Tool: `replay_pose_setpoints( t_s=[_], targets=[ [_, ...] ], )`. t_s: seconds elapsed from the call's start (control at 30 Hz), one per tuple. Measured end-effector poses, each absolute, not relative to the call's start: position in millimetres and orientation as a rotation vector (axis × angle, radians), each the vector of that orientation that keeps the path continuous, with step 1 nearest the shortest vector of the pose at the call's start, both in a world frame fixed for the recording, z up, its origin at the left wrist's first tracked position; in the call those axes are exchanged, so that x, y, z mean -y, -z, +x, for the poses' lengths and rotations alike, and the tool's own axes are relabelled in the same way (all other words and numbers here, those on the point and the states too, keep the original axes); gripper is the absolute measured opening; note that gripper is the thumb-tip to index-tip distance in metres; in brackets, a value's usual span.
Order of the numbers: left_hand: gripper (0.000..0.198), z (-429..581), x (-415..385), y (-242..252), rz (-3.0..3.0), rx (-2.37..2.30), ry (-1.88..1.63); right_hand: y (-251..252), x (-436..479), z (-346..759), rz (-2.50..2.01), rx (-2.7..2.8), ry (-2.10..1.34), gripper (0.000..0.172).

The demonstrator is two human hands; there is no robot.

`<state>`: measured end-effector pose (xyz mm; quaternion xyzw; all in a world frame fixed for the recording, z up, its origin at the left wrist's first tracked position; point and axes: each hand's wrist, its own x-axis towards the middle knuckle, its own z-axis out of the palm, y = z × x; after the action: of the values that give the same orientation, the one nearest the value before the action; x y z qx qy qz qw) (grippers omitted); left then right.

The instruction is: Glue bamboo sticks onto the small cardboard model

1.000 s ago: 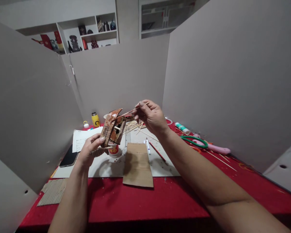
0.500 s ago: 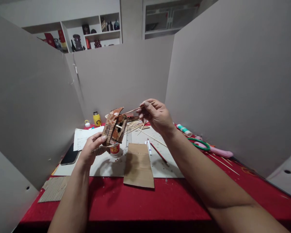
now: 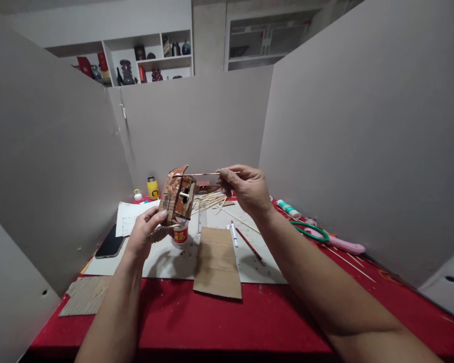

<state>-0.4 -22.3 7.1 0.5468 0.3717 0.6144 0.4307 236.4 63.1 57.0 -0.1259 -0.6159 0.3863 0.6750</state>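
Note:
My left hand (image 3: pixel 146 229) is closed on a small cardboard model (image 3: pixel 170 199), holding it tilted above the table. Brownish-red, shiny patches cover its upper part, and a pale stick pokes out of an opening in its side. Between the thumb and fingers of my right hand (image 3: pixel 245 186) is a thin wooden stick (image 3: pixel 204 174). The stick lies almost level, its far tip at the top of the model; whether it touches is hard to tell. Below the model stands a red paper cup (image 3: pixel 180 234) with a gold character. A strip of corrugated cardboard (image 3: pixel 161 234) hangs under the model.
A cardboard piece (image 3: pixel 217 262), a white marker (image 3: pixel 234 235) and a dark red pencil (image 3: pixel 249 244) lie in front. Behind are several wooden sticks (image 3: pixel 212 200). At left sit a phone (image 3: pixel 110 242) and yellow bottle (image 3: pixel 153 188); at right, green-handled scissors (image 3: pixel 314 231). Grey panels surround the table.
The stick in my right hand has swung from slanting to nearly level, its tip now further left over the model's top. My right hand has dropped slightly; the model is turned a little more upright.

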Motion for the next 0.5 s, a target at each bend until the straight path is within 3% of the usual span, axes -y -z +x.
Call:
replay_pose_setpoints(
  t_s=[0.5],
  targets=[
    [0.039, 3.9, 23.1, -3.9, 1.304, -1.111, -1.864, -52.4, -24.8, 231.3, -0.485, 2.176, -0.256, 0.026]
  ],
)
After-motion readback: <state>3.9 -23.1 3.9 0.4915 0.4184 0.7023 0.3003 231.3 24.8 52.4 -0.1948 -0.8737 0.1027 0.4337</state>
